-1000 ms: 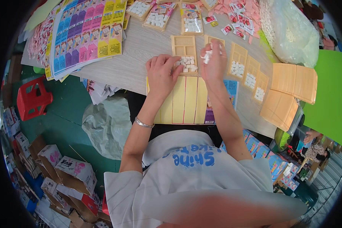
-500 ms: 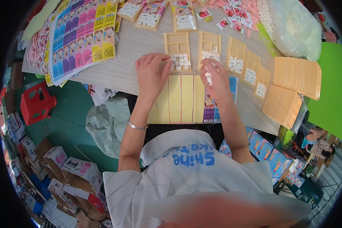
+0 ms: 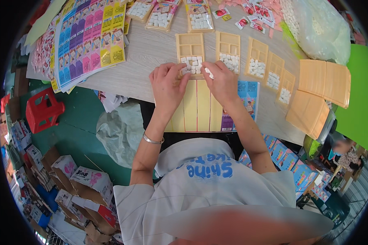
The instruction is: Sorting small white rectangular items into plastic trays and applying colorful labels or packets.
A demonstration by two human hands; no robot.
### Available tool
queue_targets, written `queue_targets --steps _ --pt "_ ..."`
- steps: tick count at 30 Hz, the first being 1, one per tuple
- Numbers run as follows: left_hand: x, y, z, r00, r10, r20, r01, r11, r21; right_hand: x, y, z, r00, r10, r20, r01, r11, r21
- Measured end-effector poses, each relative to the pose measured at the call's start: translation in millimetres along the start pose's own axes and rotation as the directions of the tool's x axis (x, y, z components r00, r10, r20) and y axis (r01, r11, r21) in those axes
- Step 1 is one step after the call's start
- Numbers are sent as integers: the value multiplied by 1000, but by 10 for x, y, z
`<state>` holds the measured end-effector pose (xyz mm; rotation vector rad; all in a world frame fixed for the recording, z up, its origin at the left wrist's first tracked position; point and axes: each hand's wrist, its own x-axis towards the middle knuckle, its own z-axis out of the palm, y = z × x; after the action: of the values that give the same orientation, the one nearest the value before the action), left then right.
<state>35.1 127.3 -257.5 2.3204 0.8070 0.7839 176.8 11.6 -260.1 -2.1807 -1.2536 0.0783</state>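
A shallow cream plastic tray (image 3: 190, 51) with compartments lies before me on the table. Small white pillow-shaped candies (image 3: 194, 63) fill its near compartment. My left hand (image 3: 168, 87) is at that tray's near left corner, thumb and forefinger bent around a white candy there. My right hand (image 3: 222, 83) is closed around several white candies (image 3: 209, 72), and its fingertips reach the tray's near right corner. Just right of this tray lies a second tray (image 3: 228, 41), its near compartment also holding white candies. Both palms are hidden.
Smaller-looking trays with candies (image 3: 256, 67) curve away to the right, beside stacked cream trays (image 3: 306, 112). Printed card sheets (image 3: 90, 41) lie left; another sheet (image 3: 191, 110) lies under my wrists. Filled packs (image 3: 199, 22), red sachets (image 3: 257, 16) and a clear bag (image 3: 319, 36) sit farther back.
My right hand has moved left from the second tray to the tray in front of me, still holding white candies. My left hand has stayed at that tray's left edge.
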Motion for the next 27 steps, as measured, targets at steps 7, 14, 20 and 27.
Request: queue_targets --steps 7,14,20,27 --pt "-30 -122 34 996 7 94 -7 1000 -4 46 -12 26 998 -21 56 22 1000 -17" --pt "-17 -39 33 973 217 78 -225 968 115 140 -46 14 1000 21 10 -23 956 292" --pt "-90 -154 103 982 170 84 -173 984 31 362 -124 53 977 -54 208 29 992 120" --pt "-108 -198 115 983 169 66 -168 986 -25 311 -78 -32 961 -56 271 31 995 97"
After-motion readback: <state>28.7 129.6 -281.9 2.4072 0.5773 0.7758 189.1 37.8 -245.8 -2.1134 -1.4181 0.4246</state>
